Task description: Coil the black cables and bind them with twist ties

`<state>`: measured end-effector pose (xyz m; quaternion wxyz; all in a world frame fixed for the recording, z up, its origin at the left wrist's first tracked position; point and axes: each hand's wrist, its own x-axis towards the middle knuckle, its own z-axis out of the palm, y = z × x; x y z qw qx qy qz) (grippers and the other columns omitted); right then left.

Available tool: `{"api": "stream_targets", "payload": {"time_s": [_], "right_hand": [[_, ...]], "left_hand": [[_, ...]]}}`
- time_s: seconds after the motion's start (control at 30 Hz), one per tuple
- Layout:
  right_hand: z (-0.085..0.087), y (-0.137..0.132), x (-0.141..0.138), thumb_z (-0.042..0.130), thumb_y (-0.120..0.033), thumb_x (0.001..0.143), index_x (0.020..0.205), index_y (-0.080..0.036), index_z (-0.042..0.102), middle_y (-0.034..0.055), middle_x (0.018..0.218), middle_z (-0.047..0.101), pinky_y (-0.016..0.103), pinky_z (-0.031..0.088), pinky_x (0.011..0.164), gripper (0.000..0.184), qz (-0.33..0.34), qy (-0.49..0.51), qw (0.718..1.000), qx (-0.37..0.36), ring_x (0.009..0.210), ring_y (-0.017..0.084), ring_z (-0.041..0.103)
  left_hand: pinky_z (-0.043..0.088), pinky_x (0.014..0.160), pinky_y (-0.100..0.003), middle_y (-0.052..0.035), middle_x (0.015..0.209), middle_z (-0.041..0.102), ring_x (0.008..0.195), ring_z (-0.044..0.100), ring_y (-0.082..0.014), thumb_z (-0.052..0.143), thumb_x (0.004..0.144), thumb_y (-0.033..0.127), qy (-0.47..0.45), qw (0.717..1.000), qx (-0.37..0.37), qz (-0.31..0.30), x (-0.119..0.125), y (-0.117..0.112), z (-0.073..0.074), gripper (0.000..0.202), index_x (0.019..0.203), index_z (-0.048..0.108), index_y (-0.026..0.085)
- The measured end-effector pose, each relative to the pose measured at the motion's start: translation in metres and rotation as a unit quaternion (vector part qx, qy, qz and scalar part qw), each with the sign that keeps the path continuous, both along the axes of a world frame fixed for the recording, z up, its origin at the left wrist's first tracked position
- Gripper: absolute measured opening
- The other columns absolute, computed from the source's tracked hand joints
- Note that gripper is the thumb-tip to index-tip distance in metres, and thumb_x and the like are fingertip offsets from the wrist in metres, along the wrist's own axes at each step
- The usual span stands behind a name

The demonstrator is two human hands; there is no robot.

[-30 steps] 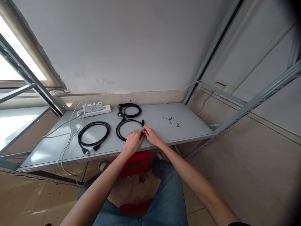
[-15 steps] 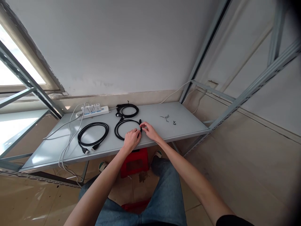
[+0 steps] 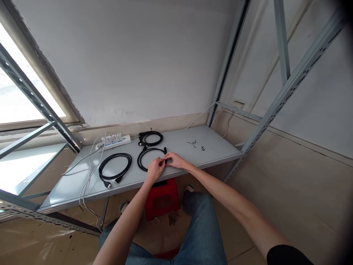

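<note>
A black cable (image 3: 139, 159) lies coiled near the front of the grey shelf, with its plug ends toward the back. My left hand (image 3: 156, 169) is closed at the coil's right side, its thumb and fingertips pinched together. My right hand (image 3: 175, 161) meets it there, fingers pinched on the same part of the cable. Something small and dark shows between the fingertips; whether it is cable or a tie is too small to tell. To the right lie thin black twist ties (image 3: 194, 142), with a smaller curled one (image 3: 203, 148) beside them.
Another coiled black cable (image 3: 129, 162) lies at the left, and a third coil (image 3: 161, 139) sits at the back. A white power strip (image 3: 125, 140) with plugged-in adapters stands by the wall; white cords hang over the front edge. A red stool (image 3: 162, 198) is below the shelf (image 3: 179, 138).
The view has shifted slightly, so the shelf sits lower in the picture. My left fingers have lifted from lying over the coil's edge into a pinch beside my right fingertips.
</note>
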<state>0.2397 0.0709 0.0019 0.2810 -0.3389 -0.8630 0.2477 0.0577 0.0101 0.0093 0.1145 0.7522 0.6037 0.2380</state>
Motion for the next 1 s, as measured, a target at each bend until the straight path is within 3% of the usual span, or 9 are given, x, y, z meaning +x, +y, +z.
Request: {"api": "stream_targets", "payload": {"time_s": [0.07, 0.2, 0.4, 0.53, 0.8, 0.9, 1.0], "right_hand": [[0.009, 0.002, -0.002, 0.078, -0.009, 0.079, 0.115, -0.018, 0.075, 0.0076, 0.108, 0.069, 0.034, 0.053, 0.088, 0.037, 0.019, -0.037, 0.999, 0.027, 0.096, 0.021, 0.066], [0.028, 0.005, -0.012, 0.064, 0.002, 0.082, 0.138, -0.020, 0.063, 0.0110, 0.120, 0.068, 0.034, 0.052, 0.090, 0.060, 0.095, -0.116, 0.982, 0.114, 0.107, 0.024, 0.065], [0.039, 0.006, -0.019, 0.059, 0.005, 0.083, 0.138, -0.015, 0.062, 0.0136, 0.121, 0.069, 0.035, 0.053, 0.094, 0.059, 0.163, -0.155, 0.962, 0.153, 0.111, 0.024, 0.065], [0.034, 0.006, -0.015, 0.052, 0.007, 0.086, 0.142, -0.018, 0.058, 0.0101, 0.116, 0.068, 0.028, 0.054, 0.082, 0.062, 0.157, -0.166, 0.960, 0.162, 0.101, 0.019, 0.067], [0.025, 0.017, -0.011, 0.049, 0.003, 0.093, 0.133, -0.014, 0.065, 0.0119, 0.107, 0.073, 0.033, 0.054, 0.083, 0.046, 0.141, -0.172, 0.951, 0.216, 0.095, 0.021, 0.068], [0.023, 0.013, -0.014, 0.053, -0.002, 0.096, 0.118, -0.014, 0.071, 0.0111, 0.104, 0.074, 0.032, 0.053, 0.083, 0.031, 0.112, -0.137, 0.965, 0.192, 0.091, 0.020, 0.067], [0.020, 0.006, -0.018, 0.058, -0.006, 0.095, 0.102, -0.015, 0.073, 0.0090, 0.097, 0.073, 0.029, 0.052, 0.078, 0.018, 0.047, -0.078, 0.987, 0.131, 0.085, 0.018, 0.067]], "left_hand": [[0.042, 0.069, -0.026, -0.0069, 0.101, 0.075, 0.089, 0.068, -0.0183, 0.046, 0.102, 0.035, -0.006, 1.000, 0.000, -0.001, -0.001, 0.001, 0.000, 0.035, 0.092, 0.076, 0.021], [0.043, 0.071, -0.027, -0.0071, 0.098, 0.077, 0.092, 0.070, -0.0203, 0.049, 0.102, 0.036, -0.032, 0.999, -0.010, 0.001, -0.004, 0.003, -0.003, 0.034, 0.089, 0.076, 0.021], [0.044, 0.074, -0.028, -0.0063, 0.095, 0.080, 0.090, 0.071, -0.0219, 0.056, 0.098, 0.032, -0.120, 0.992, -0.014, 0.021, -0.008, 0.009, -0.010, 0.026, 0.088, 0.078, 0.022], [0.044, 0.075, -0.028, -0.0064, 0.096, 0.080, 0.088, 0.070, -0.0218, 0.058, 0.096, 0.028, -0.165, 0.986, -0.018, 0.025, -0.009, 0.010, -0.011, 0.023, 0.089, 0.079, 0.021], [0.041, 0.071, -0.028, -0.0069, 0.084, 0.075, 0.076, 0.065, -0.0193, 0.042, 0.101, 0.034, -0.213, 0.977, -0.012, -0.006, -0.011, 0.008, -0.011, 0.039, 0.084, 0.074, 0.019], [0.040, 0.069, -0.028, -0.0061, 0.076, 0.072, 0.069, 0.060, -0.0168, 0.042, 0.099, 0.035, -0.237, 0.971, 0.006, -0.017, -0.012, 0.007, -0.010, 0.043, 0.071, 0.069, 0.017], [0.039, 0.066, -0.028, -0.0056, 0.066, 0.068, 0.064, 0.057, -0.0159, 0.045, 0.096, 0.033, -0.237, 0.971, 0.014, 0.012, -0.011, 0.006, -0.009, 0.043, 0.063, 0.066, 0.017]]}}
